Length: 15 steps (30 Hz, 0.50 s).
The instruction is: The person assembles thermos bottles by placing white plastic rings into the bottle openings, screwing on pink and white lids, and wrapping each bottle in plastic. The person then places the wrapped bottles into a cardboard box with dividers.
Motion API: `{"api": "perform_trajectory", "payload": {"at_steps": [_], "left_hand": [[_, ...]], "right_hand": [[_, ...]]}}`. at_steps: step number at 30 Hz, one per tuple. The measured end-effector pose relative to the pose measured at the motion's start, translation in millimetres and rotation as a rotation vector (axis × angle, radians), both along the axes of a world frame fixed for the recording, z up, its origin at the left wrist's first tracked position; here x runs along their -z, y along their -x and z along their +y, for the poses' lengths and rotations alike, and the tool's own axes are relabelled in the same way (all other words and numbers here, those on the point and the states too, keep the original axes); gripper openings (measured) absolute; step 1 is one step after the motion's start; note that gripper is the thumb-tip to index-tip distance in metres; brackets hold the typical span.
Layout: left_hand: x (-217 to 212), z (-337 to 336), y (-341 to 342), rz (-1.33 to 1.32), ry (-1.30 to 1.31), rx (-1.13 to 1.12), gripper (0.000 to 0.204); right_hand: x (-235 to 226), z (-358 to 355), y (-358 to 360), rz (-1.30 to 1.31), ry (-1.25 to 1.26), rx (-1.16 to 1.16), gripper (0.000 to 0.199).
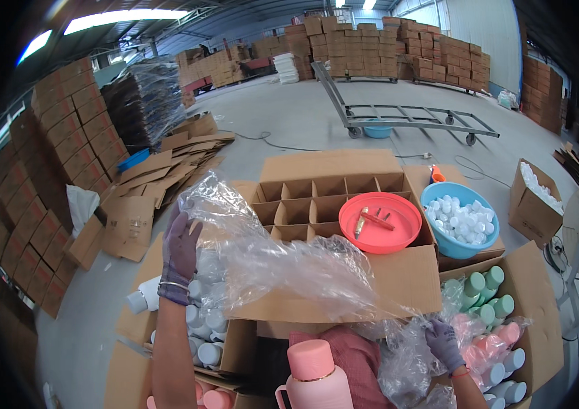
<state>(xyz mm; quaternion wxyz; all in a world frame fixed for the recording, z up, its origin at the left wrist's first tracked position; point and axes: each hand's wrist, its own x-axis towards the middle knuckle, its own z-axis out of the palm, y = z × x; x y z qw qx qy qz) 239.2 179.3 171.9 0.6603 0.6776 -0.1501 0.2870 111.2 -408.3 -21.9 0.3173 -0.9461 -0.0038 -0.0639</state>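
A clear plastic bag (289,262) stretches loosely across in front of me, between my two gloved hands. My left hand (182,252), raised at the left, has its fingers closed on the bag's upper end. Low at the right, my right hand (443,345) grips the bag's other end, which lies bunched beside the bottles. A pink thermos jug (315,378) with a pink cup lid stands upright at the lower edge, close to my body; its base is out of view. Under the film is a flap of the divided cardboard box (330,163).
On the divided box rests a red basin (380,238) with small tools. Beside it a blue basin (458,228) holds white plastic caps. Boxes of white bottles (211,351) and green-capped bottles (483,300) flank me. Beyond are flattened cardboard (129,221) and a metal cart (412,119).
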Motion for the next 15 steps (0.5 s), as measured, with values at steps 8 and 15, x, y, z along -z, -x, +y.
{"api": "perform_trajectory", "payload": {"at_steps": [8, 15], "left_hand": [[30, -11, 14, 0.180, -0.485, -0.226, 0.050], [23, -60, 34, 0.449, -0.058, 0.103, 0.079]], "right_hand": [[40, -30, 3, 0.045, 0.158, -0.268, 0.027], [-147, 90, 9, -0.261, 0.157, -0.362, 0.052]]}}
